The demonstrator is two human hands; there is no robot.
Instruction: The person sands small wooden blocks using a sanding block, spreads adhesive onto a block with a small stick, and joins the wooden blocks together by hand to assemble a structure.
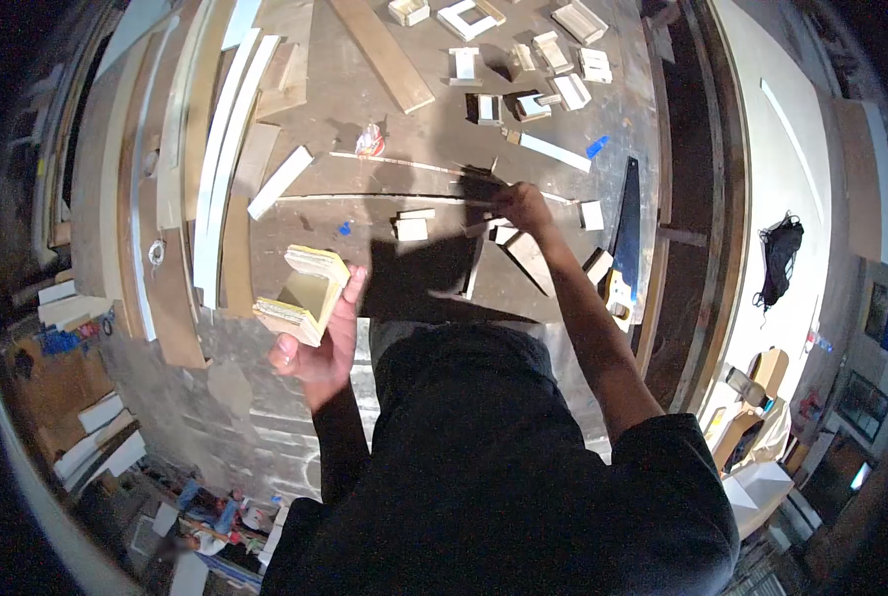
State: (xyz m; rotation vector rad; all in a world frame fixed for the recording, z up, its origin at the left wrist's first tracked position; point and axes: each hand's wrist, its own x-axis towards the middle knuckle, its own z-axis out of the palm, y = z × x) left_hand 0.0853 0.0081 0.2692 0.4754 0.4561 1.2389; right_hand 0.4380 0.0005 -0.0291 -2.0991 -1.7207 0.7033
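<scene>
In the head view, my left hand [329, 343] is raised at the lower left, with its fingers wrapped round a small U-shaped wooden block [310, 316]. The block's layered edges show, and its open side is tilted up. My right hand [523, 207] reaches over the worktable, fingers closed and pointing down at the end of a long thin strip [384, 197]. Shadow hides whatever its fingertips hold. Small wooden pieces [412, 229] lie left of that hand, and a larger wooden board piece [531, 260] lies just below it.
Several small wooden frames and blocks [561, 89] cover the far right of the table. A handsaw [627, 223] lies along the right edge. Long boards [227, 169] are stacked at the left. A red-and-white item [369, 140] and a plank [384, 55] lie further back.
</scene>
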